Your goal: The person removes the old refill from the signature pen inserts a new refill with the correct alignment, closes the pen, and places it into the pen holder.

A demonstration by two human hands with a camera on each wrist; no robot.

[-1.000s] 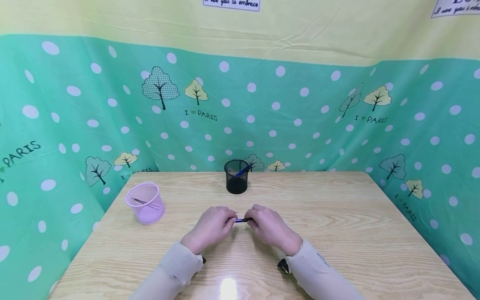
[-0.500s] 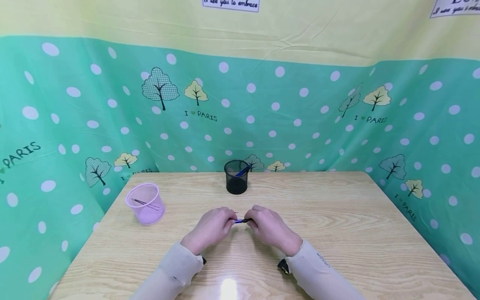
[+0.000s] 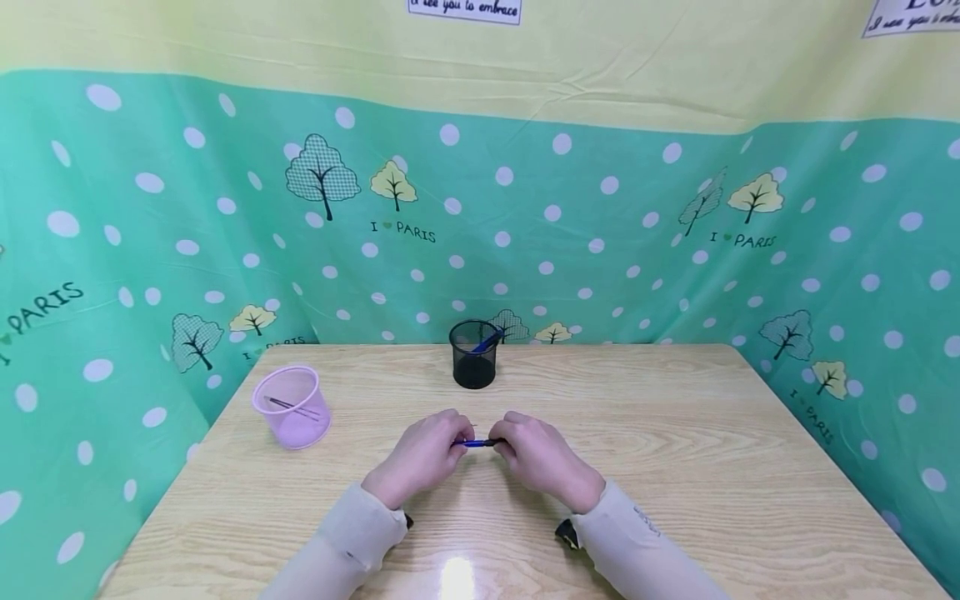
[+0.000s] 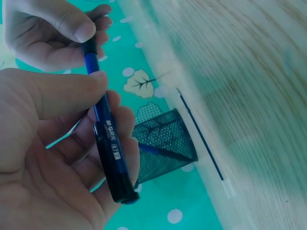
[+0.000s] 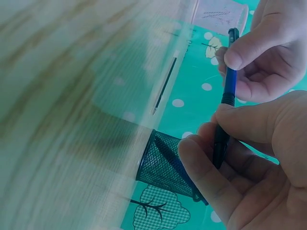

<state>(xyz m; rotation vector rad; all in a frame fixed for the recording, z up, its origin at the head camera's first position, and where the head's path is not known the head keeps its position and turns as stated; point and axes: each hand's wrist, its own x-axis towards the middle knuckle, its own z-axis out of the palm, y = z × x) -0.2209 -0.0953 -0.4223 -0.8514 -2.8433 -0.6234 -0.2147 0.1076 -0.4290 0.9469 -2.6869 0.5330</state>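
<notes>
A blue ballpoint pen (image 4: 112, 143) with a black clip and black grip stretches between both hands. My left hand (image 3: 427, 454) pinches its blue barrel between thumb and fingers, the clip end lying along the fingers in the left wrist view. At the other end, my right hand (image 3: 542, 460) pinches the black grip (image 5: 220, 141), fingers covering part of it. The two hands stay a short gap apart, low over the table. Just beyond them lies a thin dark ink refill (image 4: 200, 135), mostly hidden behind the left hand in the head view.
Behind the hands stands a black mesh pen cup (image 3: 473, 371) with a blue pen (image 3: 487, 341) leaning in it. A pink mesh cup (image 3: 300, 429) holding several thin refills (image 3: 288, 406) stands at the left. A patterned curtain (image 3: 525, 250) surrounds the wooden table (image 3: 675, 400).
My left fingers have shifted slightly on the barrel, and more of its blue shows between the hands. The right hand keeps its place on the black grip.
</notes>
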